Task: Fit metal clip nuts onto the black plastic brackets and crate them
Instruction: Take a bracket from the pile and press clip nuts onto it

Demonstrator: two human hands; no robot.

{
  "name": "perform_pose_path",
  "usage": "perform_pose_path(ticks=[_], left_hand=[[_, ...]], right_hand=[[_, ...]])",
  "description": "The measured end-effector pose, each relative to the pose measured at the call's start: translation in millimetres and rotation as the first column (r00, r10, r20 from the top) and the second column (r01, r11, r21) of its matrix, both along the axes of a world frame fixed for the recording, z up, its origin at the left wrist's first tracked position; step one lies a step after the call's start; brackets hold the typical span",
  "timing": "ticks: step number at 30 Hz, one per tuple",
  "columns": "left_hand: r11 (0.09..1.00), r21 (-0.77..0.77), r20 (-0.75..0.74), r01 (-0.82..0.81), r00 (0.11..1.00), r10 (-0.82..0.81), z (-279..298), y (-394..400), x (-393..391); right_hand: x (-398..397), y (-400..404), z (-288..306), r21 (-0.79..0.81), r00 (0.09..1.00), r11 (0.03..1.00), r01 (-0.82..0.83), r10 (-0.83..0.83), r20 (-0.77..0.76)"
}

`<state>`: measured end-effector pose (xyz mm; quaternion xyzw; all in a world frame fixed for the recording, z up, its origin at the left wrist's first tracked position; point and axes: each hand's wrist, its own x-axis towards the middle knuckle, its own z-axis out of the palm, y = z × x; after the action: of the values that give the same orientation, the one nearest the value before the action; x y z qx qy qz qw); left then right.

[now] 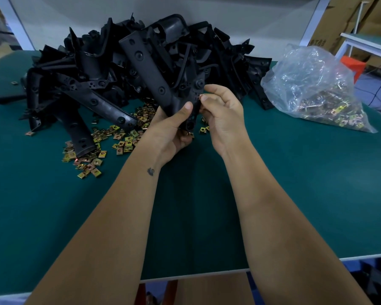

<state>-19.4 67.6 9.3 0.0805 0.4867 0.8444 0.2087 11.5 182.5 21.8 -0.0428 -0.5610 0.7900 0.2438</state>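
Note:
My left hand (172, 128) grips the lower end of a long black plastic bracket (150, 69) that rises up and to the left over the pile. My right hand (220, 111) pinches a small metal clip nut (200, 97) against the bracket's right edge. A big heap of black brackets (92, 69) fills the back of the green table (295, 183). Loose gold clip nuts (117, 137) lie scattered in front of the heap, to the left of my hands.
A clear plastic bag of clip nuts (315, 93) lies at the right of the table. One stray nut (14, 83) sits at far left. Cardboard boxes (339, 25) and a white-framed table (367, 45) stand behind at right. The table's near edge (196, 275) is below.

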Motion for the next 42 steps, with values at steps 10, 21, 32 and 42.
perform_pose_path(ticks=[10, 21, 32, 42], left_hand=[[0.998, -0.059, -0.028, -0.029, 0.999, 0.028, -1.1, 2.5, -1.1], [0.989, 0.105, 0.105, -0.101, 0.99, 0.09, -3.0, -4.7, -9.1], [0.954, 0.23, 0.263, -0.193, 0.956, 0.13, -1.4, -15.7, -18.0], [0.963, 0.203, 0.296, -0.179, 0.949, 0.114, 1.6, -12.4, -15.4]], right_hand=[[-1.3, -4.2, 0.5, -0.006, 1.0, 1.0, 0.008, -0.008, 0.008], [-1.4, 0.2, -7.8, 0.557, 0.97, 0.823, 0.11, -0.211, 0.119], [-3.1, 6.8, -22.0, 0.972, 0.903, 0.158, -0.175, -0.367, 0.222], [-1.7, -0.8, -19.0, 0.876, 0.947, 0.481, 0.042, -0.297, 0.118]])
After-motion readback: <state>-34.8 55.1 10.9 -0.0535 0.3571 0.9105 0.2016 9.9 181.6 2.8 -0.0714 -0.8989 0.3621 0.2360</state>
